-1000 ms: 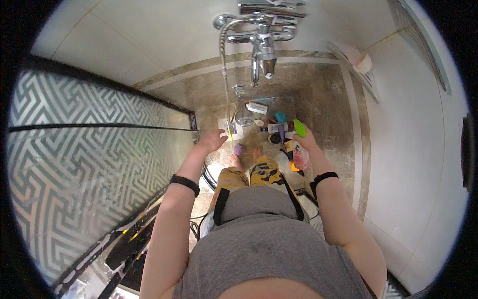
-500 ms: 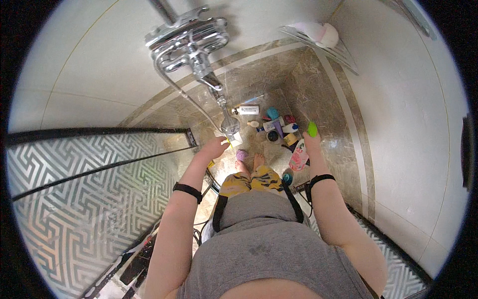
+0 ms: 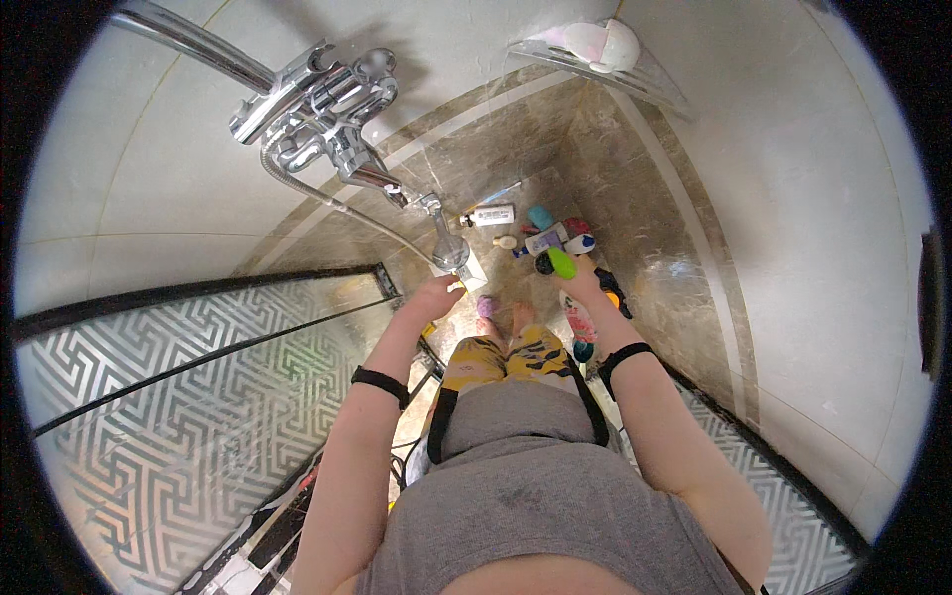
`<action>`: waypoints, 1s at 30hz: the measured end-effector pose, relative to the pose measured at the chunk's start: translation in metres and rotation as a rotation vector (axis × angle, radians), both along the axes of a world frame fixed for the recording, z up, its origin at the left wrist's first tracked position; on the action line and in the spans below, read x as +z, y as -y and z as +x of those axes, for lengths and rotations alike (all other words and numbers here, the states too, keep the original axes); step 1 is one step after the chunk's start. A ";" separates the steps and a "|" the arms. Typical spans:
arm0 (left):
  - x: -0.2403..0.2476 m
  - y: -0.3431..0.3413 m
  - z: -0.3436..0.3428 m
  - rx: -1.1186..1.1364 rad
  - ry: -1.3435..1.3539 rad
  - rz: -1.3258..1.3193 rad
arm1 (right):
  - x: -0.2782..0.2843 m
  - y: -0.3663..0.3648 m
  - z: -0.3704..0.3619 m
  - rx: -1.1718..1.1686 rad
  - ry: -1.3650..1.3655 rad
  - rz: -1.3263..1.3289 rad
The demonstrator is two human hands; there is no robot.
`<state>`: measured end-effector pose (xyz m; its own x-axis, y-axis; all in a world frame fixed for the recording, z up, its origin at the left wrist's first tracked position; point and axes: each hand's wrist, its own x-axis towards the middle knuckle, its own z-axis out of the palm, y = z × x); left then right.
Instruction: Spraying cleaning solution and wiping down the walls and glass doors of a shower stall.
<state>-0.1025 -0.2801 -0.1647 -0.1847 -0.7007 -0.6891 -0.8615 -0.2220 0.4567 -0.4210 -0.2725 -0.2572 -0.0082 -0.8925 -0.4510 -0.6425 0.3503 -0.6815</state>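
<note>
My right hand (image 3: pixel 585 280) is closed round a bright green oval object (image 3: pixel 562 263), above a cluster of bottles on the floor. My left hand (image 3: pixel 436 296) is closed beside the chrome shower head (image 3: pixel 451 251). A sliver of yellow shows at its fingertips, too small to name. Just beyond those fingers lies a white squarish thing (image 3: pixel 478 270). A pink floral item (image 3: pixel 578 322) lies below my right wrist, and a purple puff (image 3: pixel 485 306) rests by my feet.
A white bottle (image 3: pixel 491 215) lies near the wall. Chrome taps (image 3: pixel 332 119) with a hose jut out at upper left. A corner shelf (image 3: pixel 605 69) holds a white and pink item. Patterned glass panels (image 3: pixel 198 397) stand on both sides.
My right hand has moved left with the green object, from beside the bottles to over them. My left hand stays near the shower head. The view has shifted, so the taps sit further left.
</note>
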 end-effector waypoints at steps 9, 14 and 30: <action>0.003 -0.019 0.019 0.028 0.006 -0.052 | -0.001 0.000 0.029 0.200 -0.216 0.179; 0.007 -0.026 0.031 0.049 0.000 -0.016 | -0.025 -0.005 -0.012 -0.086 -0.291 0.065; -0.050 -0.032 0.001 -0.230 -0.033 0.148 | -0.051 -0.040 0.091 -0.087 0.313 -0.119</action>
<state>-0.1019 -0.2477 -0.2147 -0.3514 -0.5297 -0.7719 -0.8820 -0.0892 0.4627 -0.3299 -0.2328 -0.3085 0.0357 -0.9411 -0.3363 -0.3669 0.3007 -0.8803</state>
